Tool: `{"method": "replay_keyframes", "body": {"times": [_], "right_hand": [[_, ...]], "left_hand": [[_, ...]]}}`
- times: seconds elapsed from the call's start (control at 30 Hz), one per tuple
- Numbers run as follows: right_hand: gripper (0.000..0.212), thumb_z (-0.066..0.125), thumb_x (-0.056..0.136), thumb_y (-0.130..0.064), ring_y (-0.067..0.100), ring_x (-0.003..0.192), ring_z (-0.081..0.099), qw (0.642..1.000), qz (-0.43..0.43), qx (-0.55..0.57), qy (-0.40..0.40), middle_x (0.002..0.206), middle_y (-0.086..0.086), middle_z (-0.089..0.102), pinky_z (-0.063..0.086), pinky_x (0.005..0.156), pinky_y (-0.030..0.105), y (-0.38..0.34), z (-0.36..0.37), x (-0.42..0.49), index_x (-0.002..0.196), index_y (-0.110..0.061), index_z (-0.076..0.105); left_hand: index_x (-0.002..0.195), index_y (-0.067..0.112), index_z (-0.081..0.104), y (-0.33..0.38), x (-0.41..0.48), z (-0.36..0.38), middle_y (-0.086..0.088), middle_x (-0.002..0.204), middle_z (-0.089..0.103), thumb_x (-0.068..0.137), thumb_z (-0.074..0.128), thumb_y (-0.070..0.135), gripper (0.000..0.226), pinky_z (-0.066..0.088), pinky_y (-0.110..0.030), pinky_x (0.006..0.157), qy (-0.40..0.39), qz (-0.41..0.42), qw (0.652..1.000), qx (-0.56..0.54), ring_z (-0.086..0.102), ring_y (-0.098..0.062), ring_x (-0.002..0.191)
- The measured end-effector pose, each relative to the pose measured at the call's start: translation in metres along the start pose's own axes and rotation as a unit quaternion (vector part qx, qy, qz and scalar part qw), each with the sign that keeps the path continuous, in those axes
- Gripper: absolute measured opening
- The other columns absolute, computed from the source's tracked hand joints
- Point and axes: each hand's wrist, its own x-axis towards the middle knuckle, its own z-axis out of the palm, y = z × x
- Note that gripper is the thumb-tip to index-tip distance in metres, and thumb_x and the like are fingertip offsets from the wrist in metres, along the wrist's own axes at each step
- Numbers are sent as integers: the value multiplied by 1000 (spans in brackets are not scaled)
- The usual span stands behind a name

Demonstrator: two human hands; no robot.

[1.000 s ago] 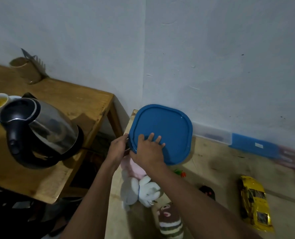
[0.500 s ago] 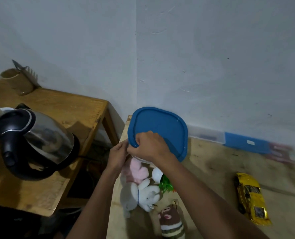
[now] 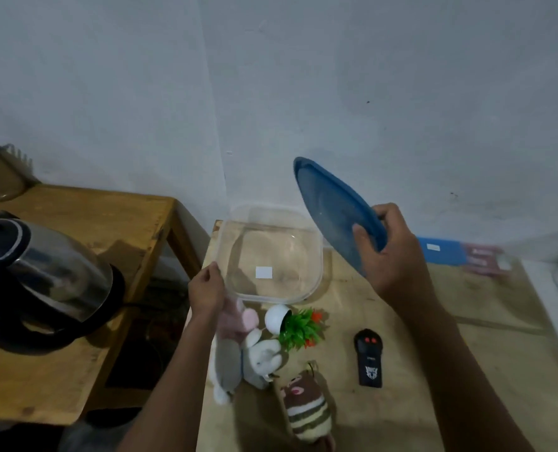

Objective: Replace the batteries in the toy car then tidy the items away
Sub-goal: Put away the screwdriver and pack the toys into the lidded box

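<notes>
Entry one: clear container [image 3: 280, 249], uncovered, stands on the light wooden table [image 3: 466, 321] close to the wall corner, with a small white label [image 3: 263, 272] on its base. My left hand [image 3: 205, 288] grips its near-left rim. Entry two: blue lid [image 3: 329, 213], held up and tilted steeply just right of the container, clear of its rim. My right hand [image 3: 391, 256] pinches the lid's lower end, thumb on the face turned toward me. The two hands are well apart. From this view I cannot tell where the toy car is. Entry three: black remote control [image 3: 369, 360], lying flat on the same table, nearer me. Beside it, leftward: a tipped white pot of green plastic plant [image 3: 290, 324], a white plush rabbit [image 3: 261, 357] and a striped plush [image 3: 307, 409]. Against the wall is a blurred blue object [image 3: 440, 251], possibly a box. On the darker table [image 3: 108, 216] to the left stands a steel kettle [image 3: 42, 278].
</notes>
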Motion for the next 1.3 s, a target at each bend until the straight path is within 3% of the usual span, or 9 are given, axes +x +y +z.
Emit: {"method": "replay_keyframes", "body": {"times": [0.1,0.17,0.33,0.5,0.67,0.83,0.93,1.07,1.3], "right_hand": [[14,59,94,-15,11,59,57,995,-35,-86,41,73,-4,57,47,52,21,39,2,-24,100,-23,49],[21,62,90,-7,11,69,60,991,-25,-128,41,83,-3,64,49,63,16,67,10,-37,109,-14,59],[42,71,74,7,26,97,66,975,-11,-221,17,103,6,70,48,97,51,115,41,-53,113,-6,65],[39,65,81,-1,15,115,56,958,35,-270,-90,119,-7,61,27,116,41,134,62,-52,113,-22,58],[36,66,87,-23,11,134,37,946,63,-248,-201,142,-8,44,18,117,39,148,79,-47,119,-29,50],[53,60,89,-45,18,145,21,913,104,-277,-282,158,-1,22,11,120,46,157,85,-48,136,-30,42],[44,58,90,-45,18,134,38,951,106,-229,-179,145,-3,42,25,112,38,147,88,-63,130,-27,50],[19,61,88,-36,14,98,55,985,36,-161,-47,101,-8,58,39,80,31,118,95,-93,102,-24,62],[40,53,89,-46,18,106,52,963,106,-139,-207,118,-3,50,43,79,34,92,119,-103,124,-27,50]], "left_hand": [[104,11,67,-1,1,1,-9,104,65,105,45,33,31,53,-38,92,5,0,1000,7,61,-26,106],[108,10,67,-3,0,4,-10,108,65,105,45,35,33,54,-41,94,10,-2,1000,17,61,-27,109],[102,13,64,-4,2,5,-10,106,63,105,46,34,27,51,-37,93,13,0,1000,19,58,-23,106],[101,14,63,-4,2,5,-8,104,62,105,45,34,27,48,-33,87,9,7,1000,27,58,-22,105],[119,8,64,-4,2,3,-13,119,63,104,46,34,35,49,-38,94,18,15,999,41,58,-29,117],[142,13,46,-9,-9,-3,-14,142,52,102,50,38,47,46,-49,103,48,103,985,127,47,-34,133],[147,14,36,-21,-17,-8,-18,151,38,94,58,51,68,37,-57,110,80,91,959,257,29,-37,142],[153,23,22,-40,-35,-9,-22,158,19,84,63,64,90,25,-58,114,37,19,947,319,22,-44,143],[150,28,23,-72,-59,-4,-19,146,36,86,58,65,82,41,-50,99,-32,59,935,347,42,-42,130]]}}
